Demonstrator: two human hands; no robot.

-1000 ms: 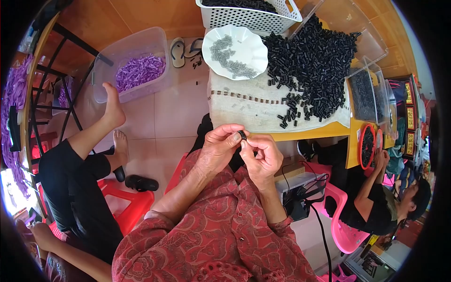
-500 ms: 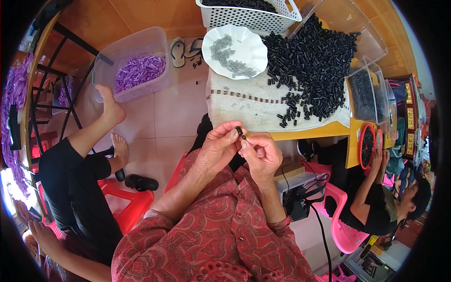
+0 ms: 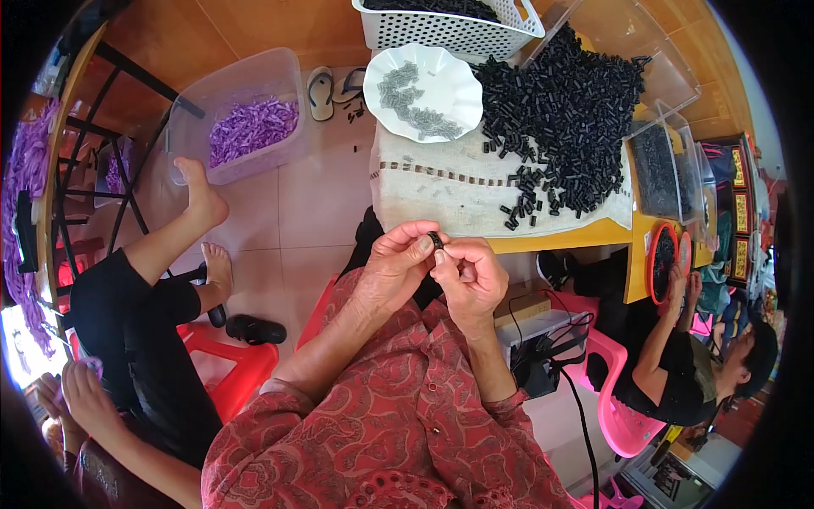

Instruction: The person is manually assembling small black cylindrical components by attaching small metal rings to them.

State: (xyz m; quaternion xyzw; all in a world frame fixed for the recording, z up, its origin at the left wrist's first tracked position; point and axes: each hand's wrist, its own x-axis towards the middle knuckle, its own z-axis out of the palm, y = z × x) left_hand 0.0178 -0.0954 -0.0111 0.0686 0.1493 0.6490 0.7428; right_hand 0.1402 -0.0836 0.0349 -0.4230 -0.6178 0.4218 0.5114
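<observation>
Above my lap, just short of the table's front edge, my left hand [image 3: 392, 265] pinches a small black ribbed plastic piece [image 3: 437, 240] between thumb and fingertips. My right hand [image 3: 471, 278] presses its thumb and forefinger against the other end of that piece, so the two hands nearly meet. Whatever else the right fingertips hold is covered by them. Beyond the hands, many similar short black pieces [image 3: 568, 119] lie heaped on a white cloth [image 3: 449, 208]. A scalloped white dish [image 3: 462, 76] at the left of the heap bears small clear pieces [image 3: 415, 102].
A white perforated basket [image 3: 449, 32] stands at the back. Clear bins [image 3: 666, 170] line the right. Purple pieces fill a clear tub [image 3: 254, 136] on the floor. A person in black [image 3: 670, 373] sits right, another [image 3: 144, 365] left. Cables [image 3: 581, 407] hang by a box.
My fingertips have come closer together; the dark bit at my right fingertips now meets the black piece in my left. At the left, the other person's hands have shifted.
</observation>
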